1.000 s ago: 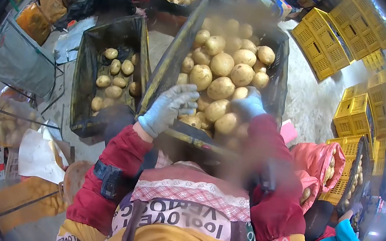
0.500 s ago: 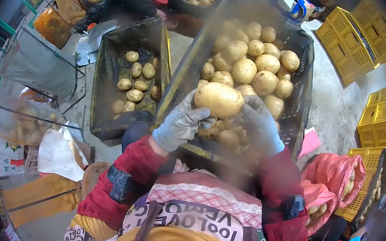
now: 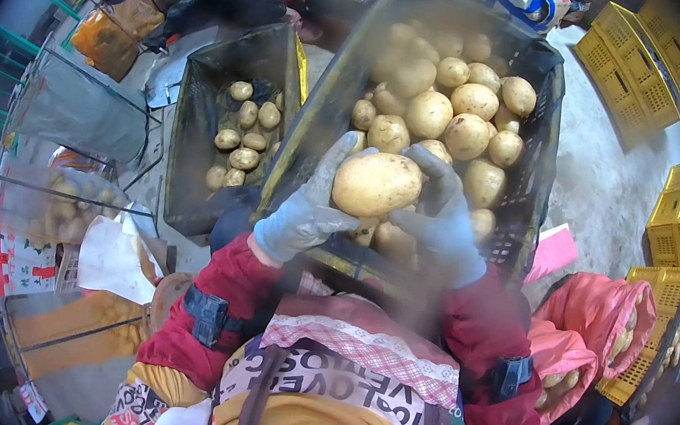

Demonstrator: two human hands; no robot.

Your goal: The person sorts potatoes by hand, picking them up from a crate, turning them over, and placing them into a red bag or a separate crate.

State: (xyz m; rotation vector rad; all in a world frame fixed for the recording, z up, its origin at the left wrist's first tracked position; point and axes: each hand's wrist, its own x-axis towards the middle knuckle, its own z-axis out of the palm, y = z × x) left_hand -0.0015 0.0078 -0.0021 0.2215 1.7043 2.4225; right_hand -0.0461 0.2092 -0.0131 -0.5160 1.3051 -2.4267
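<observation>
Potato [image 3: 377, 185], held over the large crate [image 3: 323, 114] toward its near edge: I see the left hand [image 3: 305, 212] and right hand [image 3: 446, 227] pinching opposite ends, the long axis running crosswise, right end angled slightly toward the far edge, neither hand clearly nearer.
</observation>
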